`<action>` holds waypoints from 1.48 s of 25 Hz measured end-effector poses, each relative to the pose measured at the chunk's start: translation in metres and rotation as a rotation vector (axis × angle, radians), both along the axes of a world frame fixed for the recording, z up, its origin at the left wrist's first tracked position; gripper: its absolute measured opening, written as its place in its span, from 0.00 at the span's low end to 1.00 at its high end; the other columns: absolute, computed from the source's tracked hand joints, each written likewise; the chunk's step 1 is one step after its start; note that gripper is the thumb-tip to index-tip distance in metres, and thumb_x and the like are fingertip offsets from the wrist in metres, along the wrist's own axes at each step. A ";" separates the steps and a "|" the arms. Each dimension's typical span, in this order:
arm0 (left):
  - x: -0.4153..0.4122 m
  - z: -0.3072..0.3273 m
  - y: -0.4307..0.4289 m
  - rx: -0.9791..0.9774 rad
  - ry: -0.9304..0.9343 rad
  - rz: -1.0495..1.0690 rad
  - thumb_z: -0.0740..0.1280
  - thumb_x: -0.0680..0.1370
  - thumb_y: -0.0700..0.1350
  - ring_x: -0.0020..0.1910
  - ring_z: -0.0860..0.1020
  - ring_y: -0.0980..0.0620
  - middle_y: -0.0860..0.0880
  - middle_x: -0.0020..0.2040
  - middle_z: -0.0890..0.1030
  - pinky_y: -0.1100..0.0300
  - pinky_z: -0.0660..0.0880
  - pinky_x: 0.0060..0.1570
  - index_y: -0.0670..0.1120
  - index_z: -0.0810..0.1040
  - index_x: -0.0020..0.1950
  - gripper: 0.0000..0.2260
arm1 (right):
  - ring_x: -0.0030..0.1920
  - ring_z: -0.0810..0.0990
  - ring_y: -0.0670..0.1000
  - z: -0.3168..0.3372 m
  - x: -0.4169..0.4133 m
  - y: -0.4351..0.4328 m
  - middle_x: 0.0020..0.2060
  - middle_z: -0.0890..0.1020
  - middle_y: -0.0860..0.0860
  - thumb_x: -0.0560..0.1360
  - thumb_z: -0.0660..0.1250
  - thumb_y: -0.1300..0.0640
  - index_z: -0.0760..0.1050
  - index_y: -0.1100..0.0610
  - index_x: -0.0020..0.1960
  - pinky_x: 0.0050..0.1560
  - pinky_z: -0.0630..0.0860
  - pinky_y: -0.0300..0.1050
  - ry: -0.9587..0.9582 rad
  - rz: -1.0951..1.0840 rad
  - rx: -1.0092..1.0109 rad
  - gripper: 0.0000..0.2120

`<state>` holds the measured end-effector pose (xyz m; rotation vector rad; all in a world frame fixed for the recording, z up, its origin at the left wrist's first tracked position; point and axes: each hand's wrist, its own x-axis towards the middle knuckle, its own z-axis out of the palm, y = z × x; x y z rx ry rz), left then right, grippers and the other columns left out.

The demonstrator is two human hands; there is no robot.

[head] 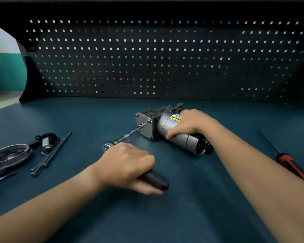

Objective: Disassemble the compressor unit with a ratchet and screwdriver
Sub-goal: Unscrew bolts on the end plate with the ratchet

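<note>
The compressor (167,128) is gripped steady by the right hand (191,123) so the ratchet (130,149), clasped by the left hand (128,165), can turn a plate bolt.

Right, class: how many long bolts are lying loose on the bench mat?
2. The long bolts lie side by side on the left of the mat, just right of the dark oval cover. More could be hidden beyond the frame's left edge.

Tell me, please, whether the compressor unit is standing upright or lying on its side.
Lying on its side: the compressor unit rests lengthwise on the bench, its end plate facing sideways toward the ratchet.
</note>
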<state>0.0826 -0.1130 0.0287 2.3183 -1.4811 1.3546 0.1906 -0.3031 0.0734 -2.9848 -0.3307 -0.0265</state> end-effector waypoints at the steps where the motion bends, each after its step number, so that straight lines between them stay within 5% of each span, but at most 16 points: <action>1: 0.001 0.000 -0.002 -0.111 0.002 0.031 0.53 0.79 0.60 0.22 0.65 0.51 0.48 0.22 0.68 0.60 0.60 0.23 0.48 0.59 0.37 0.18 | 0.44 0.72 0.53 0.000 0.000 0.000 0.39 0.69 0.48 0.58 0.71 0.33 0.69 0.53 0.51 0.30 0.64 0.41 -0.005 0.001 -0.003 0.31; 3: 0.006 0.014 -0.005 -0.662 0.128 0.124 0.56 0.76 0.54 0.25 0.65 0.51 0.49 0.24 0.68 0.60 0.61 0.24 0.47 0.64 0.34 0.15 | 0.44 0.71 0.53 -0.001 -0.001 0.001 0.39 0.69 0.48 0.58 0.71 0.33 0.68 0.52 0.50 0.31 0.64 0.41 -0.006 -0.006 0.003 0.31; 6: 0.020 0.049 0.017 -1.724 0.649 -0.056 0.55 0.78 0.59 0.20 0.56 0.55 0.54 0.20 0.59 0.64 0.53 0.21 0.49 0.58 0.30 0.21 | 0.44 0.72 0.53 0.000 -0.001 0.000 0.40 0.69 0.48 0.59 0.71 0.33 0.66 0.53 0.49 0.32 0.66 0.42 0.006 -0.008 0.008 0.31; 10: 0.030 0.023 0.044 -2.254 0.926 -0.104 0.52 0.79 0.64 0.19 0.51 0.55 0.54 0.20 0.52 0.64 0.48 0.21 0.50 0.51 0.32 0.23 | 0.44 0.72 0.53 -0.002 0.003 -0.001 0.37 0.68 0.46 0.58 0.71 0.33 0.66 0.53 0.49 0.30 0.65 0.41 0.030 -0.005 0.002 0.31; 12: 0.022 0.018 0.046 -2.161 0.890 -0.087 0.51 0.78 0.65 0.19 0.51 0.55 0.54 0.20 0.52 0.64 0.49 0.21 0.50 0.52 0.32 0.23 | 0.44 0.72 0.52 -0.001 0.008 -0.001 0.40 0.70 0.47 0.57 0.71 0.32 0.66 0.52 0.49 0.31 0.66 0.41 0.070 -0.011 0.016 0.32; 16: 0.002 0.034 0.048 -1.669 0.634 0.037 0.55 0.72 0.66 0.17 0.54 0.57 0.56 0.19 0.58 0.71 0.53 0.21 0.52 0.59 0.25 0.22 | 0.45 0.77 0.52 0.007 0.025 -0.007 0.47 0.76 0.50 0.54 0.72 0.33 0.70 0.55 0.54 0.39 0.73 0.43 0.211 -0.028 0.099 0.37; 22: 0.012 0.027 0.026 -1.647 0.651 -0.005 0.52 0.80 0.58 0.19 0.54 0.58 0.57 0.19 0.57 0.69 0.52 0.22 0.49 0.56 0.31 0.21 | 0.46 0.79 0.54 0.008 0.035 -0.010 0.48 0.78 0.51 0.44 0.71 0.32 0.71 0.54 0.54 0.51 0.78 0.49 0.270 -0.031 0.140 0.43; 37: 0.029 0.017 0.018 -1.697 0.682 0.037 0.52 0.81 0.59 0.20 0.53 0.57 0.56 0.20 0.56 0.67 0.51 0.22 0.49 0.55 0.32 0.21 | 0.44 0.80 0.54 0.008 0.033 -0.009 0.47 0.78 0.51 0.44 0.72 0.35 0.73 0.54 0.51 0.46 0.78 0.47 0.286 -0.031 0.187 0.40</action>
